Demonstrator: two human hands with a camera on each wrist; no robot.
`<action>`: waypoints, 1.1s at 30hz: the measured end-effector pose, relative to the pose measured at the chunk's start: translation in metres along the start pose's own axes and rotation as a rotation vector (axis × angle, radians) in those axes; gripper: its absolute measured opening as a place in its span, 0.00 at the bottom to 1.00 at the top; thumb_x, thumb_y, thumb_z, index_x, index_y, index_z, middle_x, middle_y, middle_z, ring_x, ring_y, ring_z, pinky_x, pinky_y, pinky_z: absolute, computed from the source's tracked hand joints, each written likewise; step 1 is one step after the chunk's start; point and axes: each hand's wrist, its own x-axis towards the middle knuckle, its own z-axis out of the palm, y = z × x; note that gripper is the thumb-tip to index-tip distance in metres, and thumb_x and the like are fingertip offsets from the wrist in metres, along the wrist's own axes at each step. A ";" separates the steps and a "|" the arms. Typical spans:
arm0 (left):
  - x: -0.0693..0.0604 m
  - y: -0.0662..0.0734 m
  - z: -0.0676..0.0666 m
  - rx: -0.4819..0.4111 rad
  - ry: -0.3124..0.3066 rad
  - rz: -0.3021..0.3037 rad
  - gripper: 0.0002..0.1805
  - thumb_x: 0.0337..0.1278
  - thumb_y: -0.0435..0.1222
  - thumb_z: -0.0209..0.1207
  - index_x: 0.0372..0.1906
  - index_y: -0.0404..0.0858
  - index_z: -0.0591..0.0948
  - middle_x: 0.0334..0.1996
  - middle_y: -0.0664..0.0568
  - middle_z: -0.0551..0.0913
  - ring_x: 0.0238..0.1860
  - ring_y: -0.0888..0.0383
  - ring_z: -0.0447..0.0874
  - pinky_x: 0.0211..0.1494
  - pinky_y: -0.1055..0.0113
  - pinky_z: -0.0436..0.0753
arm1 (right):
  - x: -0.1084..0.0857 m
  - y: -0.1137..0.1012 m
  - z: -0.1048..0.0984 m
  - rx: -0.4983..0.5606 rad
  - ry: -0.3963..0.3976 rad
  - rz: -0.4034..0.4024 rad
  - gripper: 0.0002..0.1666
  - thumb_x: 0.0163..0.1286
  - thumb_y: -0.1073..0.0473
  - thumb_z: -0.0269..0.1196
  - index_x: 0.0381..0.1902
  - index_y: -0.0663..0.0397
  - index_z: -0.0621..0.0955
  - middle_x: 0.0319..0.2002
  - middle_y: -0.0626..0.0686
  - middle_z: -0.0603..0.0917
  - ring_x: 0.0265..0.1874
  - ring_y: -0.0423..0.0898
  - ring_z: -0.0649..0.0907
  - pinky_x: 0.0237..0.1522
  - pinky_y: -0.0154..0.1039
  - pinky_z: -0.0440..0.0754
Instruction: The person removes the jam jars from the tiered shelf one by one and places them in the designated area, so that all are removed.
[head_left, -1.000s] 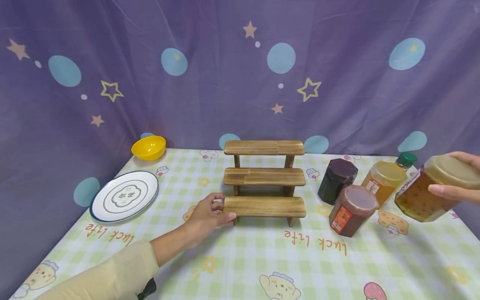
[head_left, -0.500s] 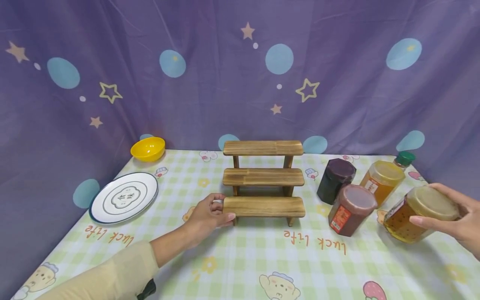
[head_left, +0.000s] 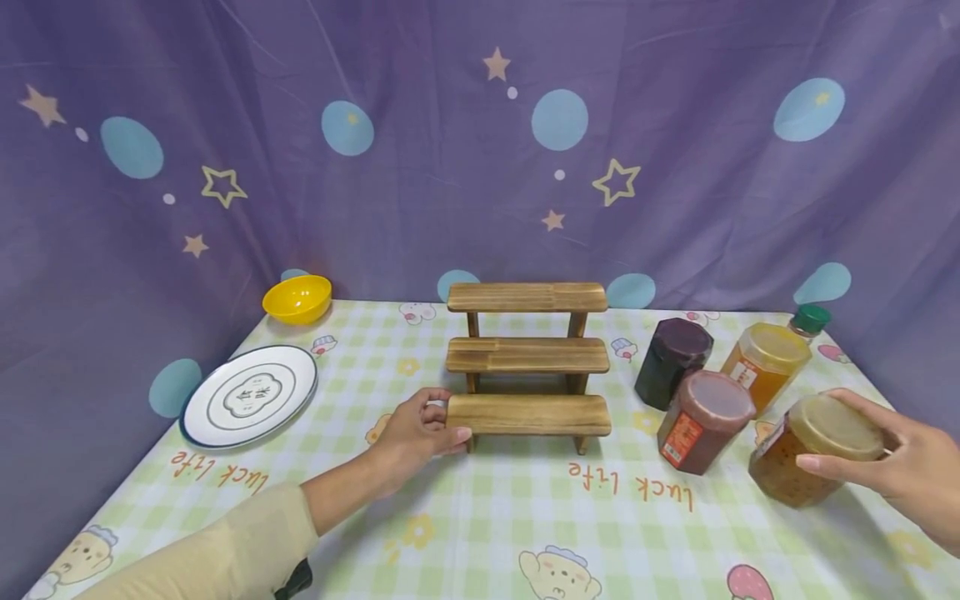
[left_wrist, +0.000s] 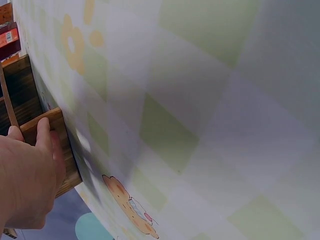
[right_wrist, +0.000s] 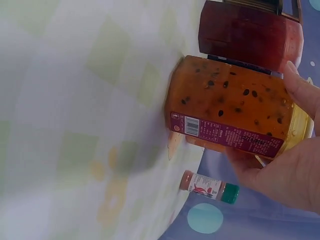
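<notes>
My left hand grips the left end of the lowest step of a three-tier wooden stand; the left wrist view shows its fingers over the side panel. My right hand holds a jar of seedy amber jam round its upper part, thumb on the near side. The right wrist view shows a purple label on that jar. Its base is at or just above the cloth; which, I cannot tell. Left of it stand a red-brown jar, a dark jar and a yellow-lidded jar.
A small bottle with a green cap stands at the back right. On the left are a white plate and a yellow bowl. A checked cloth covers the table, with a purple curtain behind.
My right hand has brought the seedy jam jar down and to the left, to the cloth beside the red-brown jar. My left hand has stayed on the stand.
</notes>
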 end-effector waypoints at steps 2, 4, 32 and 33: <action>0.000 0.001 0.000 0.006 -0.008 0.003 0.32 0.55 0.24 0.63 0.63 0.32 0.63 0.44 0.39 0.77 0.40 0.49 0.83 0.51 0.57 0.87 | -0.001 -0.001 0.000 0.013 -0.017 0.009 0.60 0.60 0.48 0.70 0.76 0.37 0.43 0.70 0.77 0.46 0.61 0.84 0.50 0.49 0.84 0.57; 0.000 0.001 0.001 0.008 -0.013 0.006 0.32 0.55 0.24 0.63 0.63 0.32 0.63 0.44 0.39 0.76 0.40 0.50 0.83 0.51 0.57 0.87 | -0.002 0.000 0.001 0.026 -0.025 0.013 0.59 0.60 0.48 0.70 0.76 0.36 0.43 0.70 0.75 0.44 0.62 0.84 0.48 0.50 0.84 0.56; -0.015 0.017 -0.014 0.500 0.008 0.101 0.41 0.60 0.48 0.63 0.73 0.40 0.59 0.66 0.42 0.68 0.60 0.45 0.73 0.63 0.48 0.77 | -0.015 -0.051 0.007 -0.197 0.157 -0.391 0.51 0.68 0.55 0.63 0.77 0.49 0.46 0.75 0.66 0.37 0.68 0.77 0.39 0.54 0.83 0.34; -0.018 0.020 -0.018 0.628 0.022 0.138 0.44 0.60 0.53 0.61 0.75 0.42 0.56 0.71 0.44 0.62 0.65 0.45 0.68 0.67 0.46 0.72 | -0.015 -0.058 0.006 -0.213 0.163 -0.423 0.49 0.69 0.55 0.63 0.77 0.48 0.46 0.76 0.63 0.37 0.69 0.74 0.38 0.57 0.81 0.31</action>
